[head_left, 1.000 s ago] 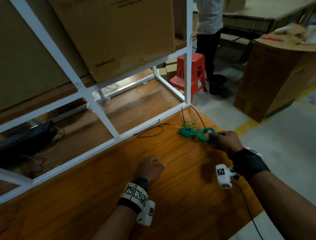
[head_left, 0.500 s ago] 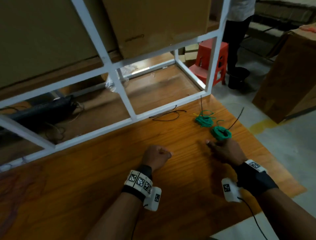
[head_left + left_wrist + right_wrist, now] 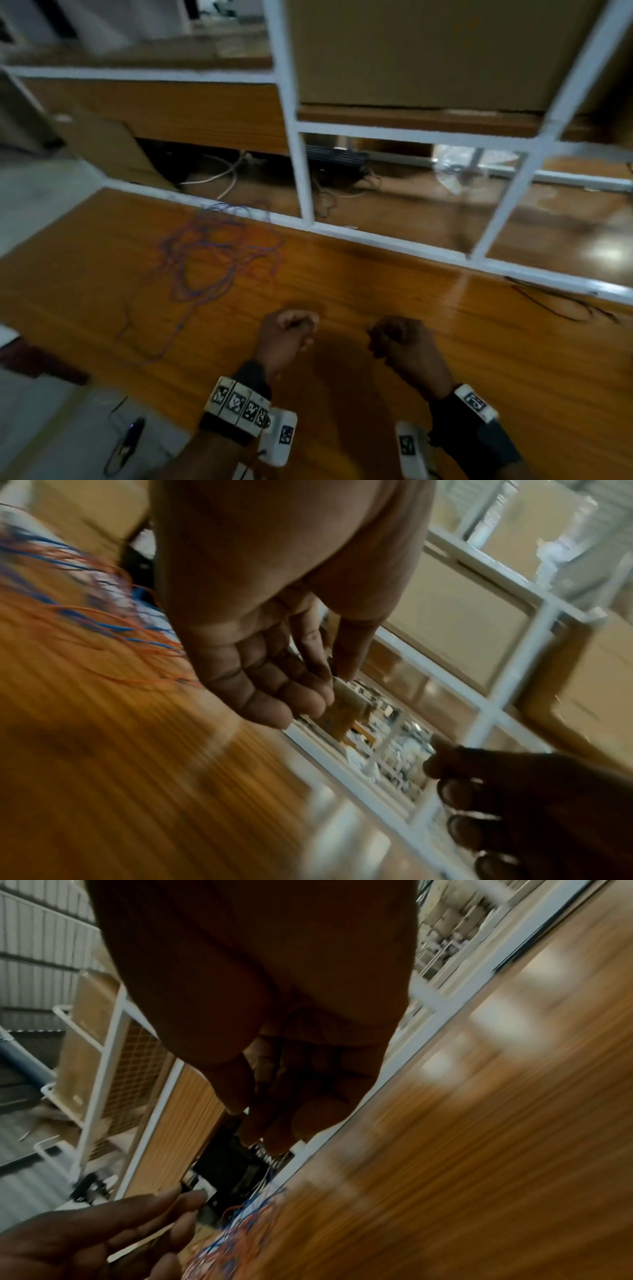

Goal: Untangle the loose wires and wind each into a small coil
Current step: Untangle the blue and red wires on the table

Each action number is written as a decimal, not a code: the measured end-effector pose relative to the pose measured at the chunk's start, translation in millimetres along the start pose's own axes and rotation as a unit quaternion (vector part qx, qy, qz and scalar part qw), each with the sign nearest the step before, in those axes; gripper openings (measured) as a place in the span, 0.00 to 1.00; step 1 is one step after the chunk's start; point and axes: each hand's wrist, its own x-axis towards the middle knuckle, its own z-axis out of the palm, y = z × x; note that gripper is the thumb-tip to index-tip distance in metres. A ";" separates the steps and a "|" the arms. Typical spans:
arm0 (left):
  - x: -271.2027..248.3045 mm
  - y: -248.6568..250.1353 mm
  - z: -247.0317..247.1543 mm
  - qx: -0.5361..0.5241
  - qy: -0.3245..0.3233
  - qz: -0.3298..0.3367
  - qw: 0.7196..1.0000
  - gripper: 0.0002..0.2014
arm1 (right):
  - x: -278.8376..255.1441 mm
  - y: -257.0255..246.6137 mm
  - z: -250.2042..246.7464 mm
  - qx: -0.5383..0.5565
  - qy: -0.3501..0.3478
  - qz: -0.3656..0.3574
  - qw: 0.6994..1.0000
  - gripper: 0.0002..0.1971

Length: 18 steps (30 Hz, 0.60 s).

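Both hands (image 3: pixel 342 339) hover loosely curled beside tangled thin wires (image 3: pixel 212 253).

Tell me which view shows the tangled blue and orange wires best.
The head view: the whole tangle lies spread on the wooden table, ahead and left of the left hand. The left wrist view catches only blurred strands at its edge; the right wrist view shows a blurred clump.

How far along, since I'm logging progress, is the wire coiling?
Done: no finished coil shows in these views. In hand: nothing; the left hand and right hand hover empty over the table. Left: the blue-and-orange tangle lies loose, as does the black wire by the white frame.
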 end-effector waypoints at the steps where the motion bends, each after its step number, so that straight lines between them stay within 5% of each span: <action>1: 3.1 -3.3 -18.6 -0.019 0.013 -0.003 1.000 0.06 | 9.2 -14.5 17.8 -0.004 -0.015 -0.006 1.000 0.19; 9: 49.2 -19.6 -174.3 -0.073 0.090 0.026 0.993 0.07 | 74.4 -106.9 144.4 -0.066 -0.091 -0.008 0.994 0.18; 16: 89.0 -49.6 -333.6 0.064 0.202 0.109 0.971 0.20 | 116.5 -142.2 238.9 -0.064 -0.089 -0.014 0.994 0.14; 18: 101.8 -51.4 -350.6 0.125 0.173 0.144 0.966 0.20 | 125.8 -141.0 260.9 -0.063 -0.091 -0.015 0.994 0.12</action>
